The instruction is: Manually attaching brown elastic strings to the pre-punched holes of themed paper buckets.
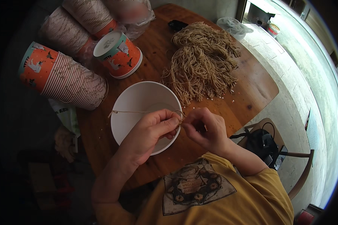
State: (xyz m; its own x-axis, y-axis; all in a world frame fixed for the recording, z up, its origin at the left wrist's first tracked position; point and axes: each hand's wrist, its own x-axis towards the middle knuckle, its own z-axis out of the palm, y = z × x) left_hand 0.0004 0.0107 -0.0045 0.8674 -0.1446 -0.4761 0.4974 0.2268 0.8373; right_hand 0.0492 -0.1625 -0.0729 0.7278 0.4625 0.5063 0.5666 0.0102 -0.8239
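One cord (133,111) spans the tub (120,127) from 9 to 3 o'clock, where the left hand (153,129) clamps it between thumb and fingers. The right hand (207,128), fingers curled, is directly beside the left; its hold cannot be determined. Relative to the tub, a cord pile (204,62) lies on the table (255,88) at 1 o'clock, an inverted cup (122,56) at 11, a cup stack (65,77) at 10.

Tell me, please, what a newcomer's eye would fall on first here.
Probably the heap of tan cords on the far right of the table. Next comes the open white tub in the middle, with the left hand and right hand handling a cord near its right rim. Stacked orange-patterned tubs lie far left.
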